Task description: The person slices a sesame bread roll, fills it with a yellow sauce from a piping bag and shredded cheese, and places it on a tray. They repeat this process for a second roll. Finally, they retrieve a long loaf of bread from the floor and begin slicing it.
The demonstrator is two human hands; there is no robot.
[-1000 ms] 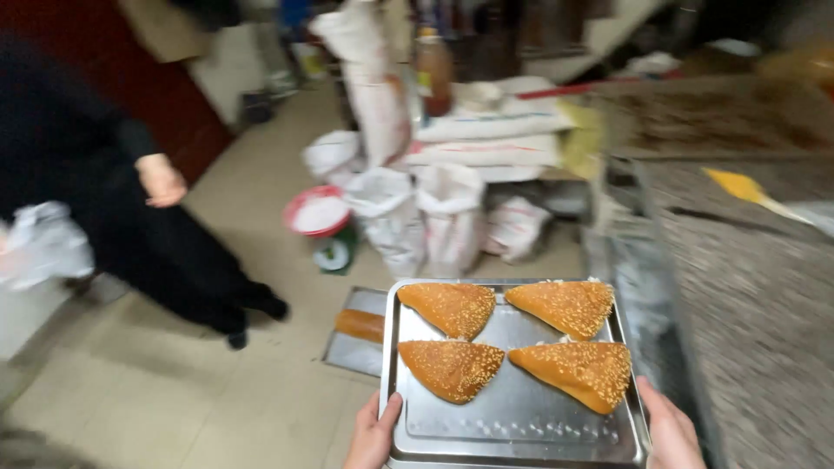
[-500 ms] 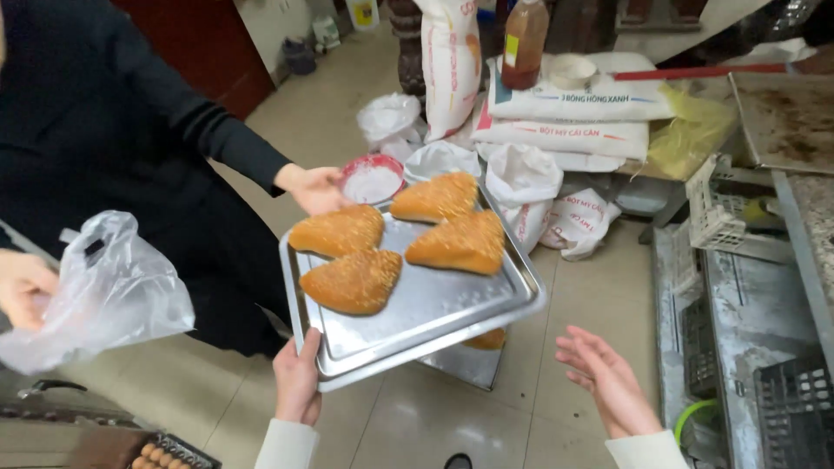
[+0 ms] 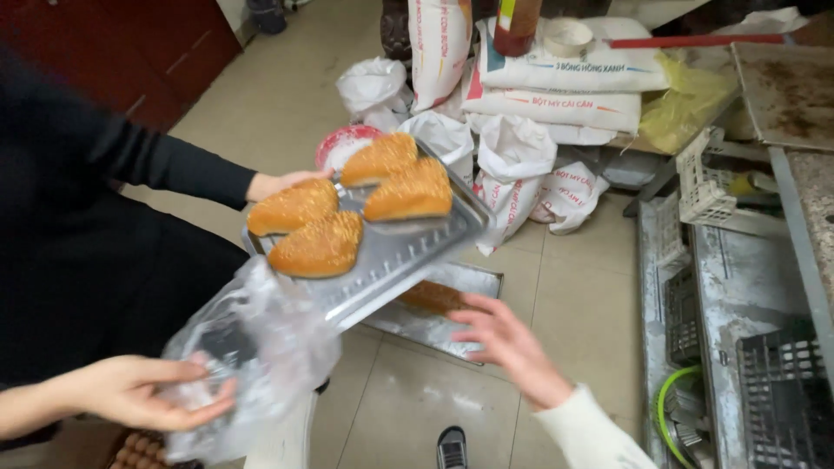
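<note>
A metal tray (image 3: 408,247) tilts down to the left with several sesame-crusted golden breads (image 3: 317,247) on it. My left hand is hidden behind a clear plastic bag (image 3: 261,347); only my white left sleeve (image 3: 282,434) shows under the tray's low corner, where the hand gripped it a moment earlier. My right hand (image 3: 504,339) hovers open below the tray's right side, touching nothing. A person in black (image 3: 78,243) stands at the left. One of that person's hands (image 3: 278,182) rests on the tray's far edge, the other hand (image 3: 139,391) holds the bag open.
White flour sacks (image 3: 530,104) and tied bags are piled on the tiled floor ahead. A second flat tray (image 3: 434,304) lies on the floor below. Metal racks and a bench (image 3: 738,287) stand at the right. A red-rimmed bowl (image 3: 343,143) sits behind the tray.
My right hand has let go of the tray and hangs open. The tray has swung left and tipped towards the bag, which the other person has brought up under its low edge.
</note>
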